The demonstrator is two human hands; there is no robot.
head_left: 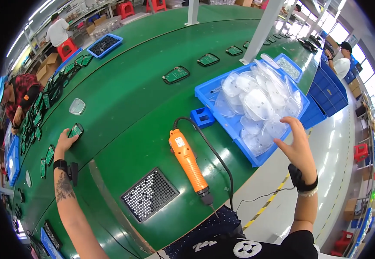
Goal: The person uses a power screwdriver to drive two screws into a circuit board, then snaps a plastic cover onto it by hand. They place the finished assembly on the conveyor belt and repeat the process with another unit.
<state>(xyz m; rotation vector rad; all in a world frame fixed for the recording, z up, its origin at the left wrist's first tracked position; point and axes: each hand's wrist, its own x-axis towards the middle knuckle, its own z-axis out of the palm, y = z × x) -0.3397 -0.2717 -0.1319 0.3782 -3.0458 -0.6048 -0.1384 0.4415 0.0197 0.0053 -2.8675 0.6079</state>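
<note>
- The green bench (140,90) spreads beneath everything, its edges bent by the lens.
- A blue bin (227,131) stands at its right side, heaped with clear plastic covers (257,103).
- An orange electric screwdriver (187,159) lies left of the bin, bit toward the person, its black cord looping round beside it.
- Left of the bit end, a black perforated tray (166,190) lies at a slant.
- The right hand (299,149) is at the bin's right edge, near the covers; its grip is wide, thumb and fingers apart, with nothing in it.
- The left hand (65,142) reaches over the bench's left part, its grip at a black-framed circuit board (77,129); I cannot tell whether it closes on it.
- That board is just below a loose clear cover (77,106).
- A blue block (203,117) with openings sits just beside the bin.
</note>
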